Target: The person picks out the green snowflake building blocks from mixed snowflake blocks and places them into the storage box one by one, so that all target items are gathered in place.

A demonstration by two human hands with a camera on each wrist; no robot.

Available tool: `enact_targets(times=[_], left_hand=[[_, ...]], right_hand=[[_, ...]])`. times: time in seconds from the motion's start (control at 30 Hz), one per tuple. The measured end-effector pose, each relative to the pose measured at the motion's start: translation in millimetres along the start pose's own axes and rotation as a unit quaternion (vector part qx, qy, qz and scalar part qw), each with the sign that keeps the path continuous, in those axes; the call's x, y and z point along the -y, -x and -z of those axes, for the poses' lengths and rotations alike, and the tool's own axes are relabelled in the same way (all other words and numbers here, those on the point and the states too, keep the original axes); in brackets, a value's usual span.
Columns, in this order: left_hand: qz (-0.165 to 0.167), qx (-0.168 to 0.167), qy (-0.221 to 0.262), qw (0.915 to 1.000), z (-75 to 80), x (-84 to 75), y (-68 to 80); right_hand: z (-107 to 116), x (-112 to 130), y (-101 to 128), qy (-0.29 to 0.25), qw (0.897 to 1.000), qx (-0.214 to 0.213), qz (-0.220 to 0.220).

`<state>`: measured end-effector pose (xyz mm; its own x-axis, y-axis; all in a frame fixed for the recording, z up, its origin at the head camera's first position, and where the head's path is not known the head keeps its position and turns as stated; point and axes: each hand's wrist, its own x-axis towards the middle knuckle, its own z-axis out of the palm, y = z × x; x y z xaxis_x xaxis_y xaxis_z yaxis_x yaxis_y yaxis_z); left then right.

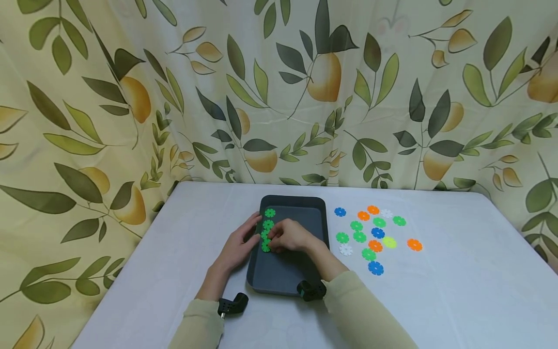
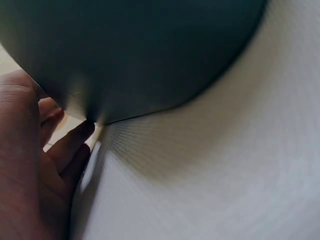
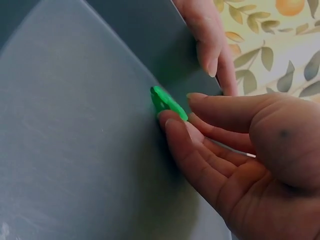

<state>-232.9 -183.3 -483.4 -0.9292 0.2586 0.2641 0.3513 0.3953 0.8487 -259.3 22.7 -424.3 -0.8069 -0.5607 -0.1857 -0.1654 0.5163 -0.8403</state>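
Green notched plastic discs [image 1: 270, 213] line the left side of a dark grey rectangular tray [image 1: 296, 276]. At the near end of that row is my right hand [image 1: 289, 236], its fingertips touching a green disc [image 3: 169, 103]. The right wrist view shows a gap between thumb and forefinger, with the disc beside the fingertips against the tray's side. My left hand [image 1: 237, 247] rests at the tray's left rim, fingers fairly straight along it. From the left wrist, the tray's dark wall [image 2: 150, 60] hides part of the left fingers [image 2: 70, 147].
Right of the tray, loose discs lie scattered on the white tabletop [image 1: 471, 291]: several green, several orange [image 1: 415, 245], several blue [image 1: 376, 268], white [image 1: 346, 249] and one yellow [image 1: 389, 242]. A leaf-and-fruit patterned curtain [image 1: 279, 97] hangs behind and to the left.
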Motion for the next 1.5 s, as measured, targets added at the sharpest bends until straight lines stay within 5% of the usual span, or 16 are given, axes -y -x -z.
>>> enact_targets(times=[0.57,1.5], left_hand=[[-0.011,0.001,-0.008,0.9999,-0.1,-3.1,0.6],[-0.014,-0.003,-0.004,0.9999,-1.3,-1.9,2.1]], right_hand=[[4.6,-0.5,3.3,0.013,0.999,0.028,0.016],[19.5,-15.1,14.2,-0.123,0.992,0.037,0.020]])
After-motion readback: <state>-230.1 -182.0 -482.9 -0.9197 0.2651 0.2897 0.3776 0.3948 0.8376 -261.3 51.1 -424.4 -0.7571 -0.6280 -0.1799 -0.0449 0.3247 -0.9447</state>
